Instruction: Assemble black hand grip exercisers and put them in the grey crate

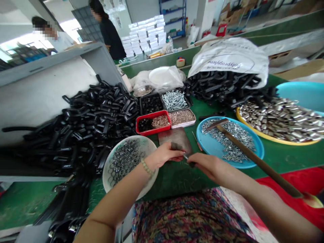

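Note:
My left hand (164, 155), with a beaded bracelet on the wrist, is closed around a small dark part (176, 146). My right hand (206, 163) is closed, fingers pinched on a dark piece mostly hidden by the fingers. A short bright metal bit (185, 157) shows between the two hands, but which piece it belongs to cannot be made out. Both hands are over the near edge of a flat metal plate (168, 135) on the green table. Left of them stands a white bowl (107, 168) of metal rings; to the right is a blue tray (259, 153) of small metal pieces.
A hammer (243, 150) lies across the blue tray. Behind the plate are a red tray (153, 132) of rivets and small black parts, and a box of screws (174, 100). Black handles (101, 111) are heaped left. A yellow-rimmed tray (275, 139) holds metal sleeves. Two people stand beyond.

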Tool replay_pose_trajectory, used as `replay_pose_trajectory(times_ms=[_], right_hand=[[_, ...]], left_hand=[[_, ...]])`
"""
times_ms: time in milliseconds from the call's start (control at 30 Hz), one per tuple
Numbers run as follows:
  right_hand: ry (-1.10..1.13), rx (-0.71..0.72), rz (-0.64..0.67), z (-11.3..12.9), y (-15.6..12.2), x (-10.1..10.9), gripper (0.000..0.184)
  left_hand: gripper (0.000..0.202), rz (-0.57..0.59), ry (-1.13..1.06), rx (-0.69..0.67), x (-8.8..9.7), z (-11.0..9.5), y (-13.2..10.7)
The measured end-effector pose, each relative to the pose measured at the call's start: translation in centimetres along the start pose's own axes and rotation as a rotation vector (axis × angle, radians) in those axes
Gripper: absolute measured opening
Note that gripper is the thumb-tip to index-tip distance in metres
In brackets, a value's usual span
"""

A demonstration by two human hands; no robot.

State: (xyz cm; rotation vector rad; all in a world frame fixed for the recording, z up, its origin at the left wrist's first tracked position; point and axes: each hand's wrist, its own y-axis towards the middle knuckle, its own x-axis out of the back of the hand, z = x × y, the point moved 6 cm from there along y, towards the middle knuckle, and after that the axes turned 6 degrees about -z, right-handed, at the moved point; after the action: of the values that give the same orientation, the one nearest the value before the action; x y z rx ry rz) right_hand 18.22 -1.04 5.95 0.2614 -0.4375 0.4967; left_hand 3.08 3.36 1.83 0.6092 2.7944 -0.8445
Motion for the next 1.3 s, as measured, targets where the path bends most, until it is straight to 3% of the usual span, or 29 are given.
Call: replay_pose_trajectory(times_ms=[67,167,200,267,367,433,567,667,700,800,833,867,900,967,1000,1033,1067,1133,1300], right_hand=[[0.129,-0.032,-0.032,0.2,0.7,-0.4,0.021],[0.568,-0.176,-0.211,-0.9,1.6,-1.3,0.026],[0.698,-0.217,-0.264,-1.2,1.9,-1.7,0.03],[0.841,-0.272,-0.321,-1.8,2.3,-2.4,0.036],[0.848,-0.301,-0.303,-2.5,2.7,-3.0,0.034],[0.813,-0.305,-0.265,-3.2,2.9,-3.3,0.029],[0.818,-0.253,-0.303,-4.1,2.9,-3.1,0.025],[0.755,-0.227,-0.292,-4.2,2.9,-3.3,0.021],[0.703,-0.229,-0.265,-4.3,2.8,-3.5,0.02],[0.569,-0.252,-0.234,-5.2,2.9,-4.0,0.025],[0.557,-0.263,-0.247,-5.7,2.9,-4.1,0.026],[0.559,-0.276,-0.262,-6.2,2.9,-4.1,0.027],[0.569,-0.289,-0.271,-6.7,3.0,-4.1,0.028],[0.581,-0.312,-0.277,-7.3,3.1,-4.2,0.028],[0.582,-0.321,-0.273,-7.5,3.2,-4.3,0.029],[0.583,-0.327,-0.269,-7.5,3.3,-4.3,0.029],[0.586,-0.33,-0.263,-7.3,3.5,-4.5,0.03],[0.597,-0.324,-0.253,-6.7,4.0,-4.8,0.03],[0.639,-0.265,-0.274,-5.1,4.7,-5.0,0.025]], left_hand=[[0.032,0.037,0.083,-0.069,0.3,-1.3,-0.8],[0.013,0.021,0.208,-0.391,0.1,-4.2,-2.5],[0.005,-0.019,0.284,-0.515,0.0,-5.0,-3.1],[0.016,-0.145,0.44,-0.716,0.0,-5.9,-4.1],[0.029,-0.352,0.584,-0.873,0.7,-6.3,-4.8],[0.034,-0.366,0.636,-0.898,0.9,-6.3,-5.0],[0.033,-0.12,0.707,-0.842,0.0,-6.1,-5.6],[0.027,-0.207,0.628,-0.727,0.3,-6.3,-6.4],[0.028,-0.186,0.574,-0.681,0.1,-6.3,-6.7],[0.03,0.124,0.495,-0.569,-0.7,-5.7,-8.4],[0.03,0.137,0.532,-0.558,0.2,-5.6,-9.1],[0.029,0.041,0.612,-0.557,2.2,-5.8,-9.8],[0.028,-0.178,0.729,-0.551,5.3,-6.1,-10.5],[0.028,-0.759,1.053,-0.445,13.1,-6.8,-12.8],[0.028,-0.996,1.235,-0.29,16.8,-6.8,-14.0],[0.03,-1.149,1.392,-0.089,20.1,-6.6,-15.1],[0.033,-1.173,1.484,0.067,22.7,-6.2,-15.6],[0.04,-1.158,1.564,0.195,26.0,-5.8,-15.8],[0.059,-1.052,1.604,0.293,27.8,-4.7,-14.3]])
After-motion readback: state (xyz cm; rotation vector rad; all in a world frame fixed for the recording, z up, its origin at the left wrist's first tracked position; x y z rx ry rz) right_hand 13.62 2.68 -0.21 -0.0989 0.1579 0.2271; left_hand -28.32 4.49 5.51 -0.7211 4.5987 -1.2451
